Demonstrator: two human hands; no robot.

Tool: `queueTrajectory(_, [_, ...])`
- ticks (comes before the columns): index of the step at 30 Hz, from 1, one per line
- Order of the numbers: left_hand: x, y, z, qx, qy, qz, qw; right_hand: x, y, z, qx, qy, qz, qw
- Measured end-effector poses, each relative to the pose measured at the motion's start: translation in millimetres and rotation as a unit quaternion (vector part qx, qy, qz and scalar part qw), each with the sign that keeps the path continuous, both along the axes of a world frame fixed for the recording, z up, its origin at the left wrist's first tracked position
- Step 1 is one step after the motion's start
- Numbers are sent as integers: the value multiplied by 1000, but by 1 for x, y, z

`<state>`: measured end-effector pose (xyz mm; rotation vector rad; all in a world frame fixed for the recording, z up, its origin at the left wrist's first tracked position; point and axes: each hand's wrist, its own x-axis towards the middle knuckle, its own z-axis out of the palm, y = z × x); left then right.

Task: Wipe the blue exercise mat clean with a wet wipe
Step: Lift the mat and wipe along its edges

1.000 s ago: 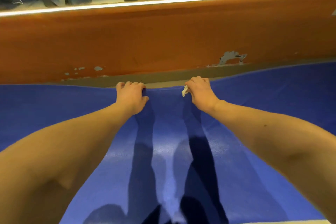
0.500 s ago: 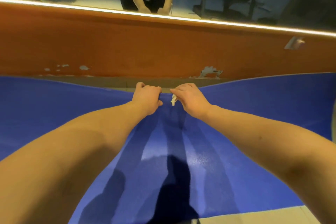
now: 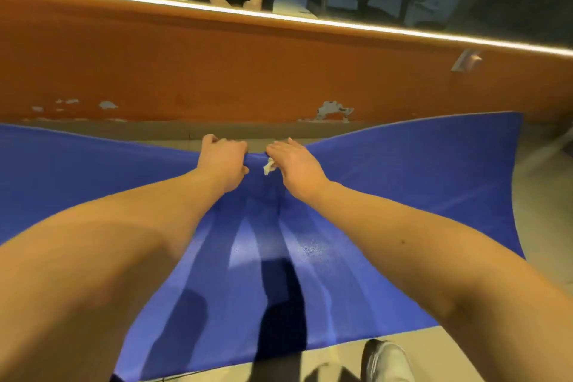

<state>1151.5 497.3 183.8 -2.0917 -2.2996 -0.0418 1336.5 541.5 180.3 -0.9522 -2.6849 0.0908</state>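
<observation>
Left hand [image 3: 221, 161] gripping blue mat [image 3: 403, 180] edge, right hand [image 3: 294, 164] — holding wet wipe [image 3: 269, 167]

The crumpled white wet wipe [image 3: 268, 167] is mostly hidden under the right hand [image 3: 294, 164]; the blue exercise mat [image 3: 403, 180] is cropped on the left.
</observation>
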Motion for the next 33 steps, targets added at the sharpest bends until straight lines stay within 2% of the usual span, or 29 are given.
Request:
queueTrajectory(4, [8,0,2,7,-4,-10,1000,50,35,-1,46,-41,7,998])
queueTrajectory(8, [18,4,-1,5,-19,0,1000,109,79,4,45,-117,-108,986])
queueTrajectory(12, [18,6,-6,8,-24,25,999,112,85,-1,60,-62,-90,992])
queueTrajectory(17, [11,5,-14,16,-24,70,997,87,79,-6,23,-6,-25,999])
queueTrajectory(21, [10,10,-15,32,-23,67,997,63,73,-12,51,5,70,996])
queueTrajectory(23, [11,12,-16,40,-8,59,997,64,81,-11,52,-18,85,995])
queueTrajectory(25, [12,14,-17,41,1,61,997,80,99,-9,72,-67,73,992])
queueTrajectory(27, [15,17,-18,39,4,68,997,109,123,-6,80,-108,17,991])
queueTrajectory(30, [21,20,-17,35,5,77,996,141,144,-8,53,-86,-43,994])
queueTrajectory(33, [28,25,-17,18,8,76,997,147,139,-20,24,-50,-35,998])
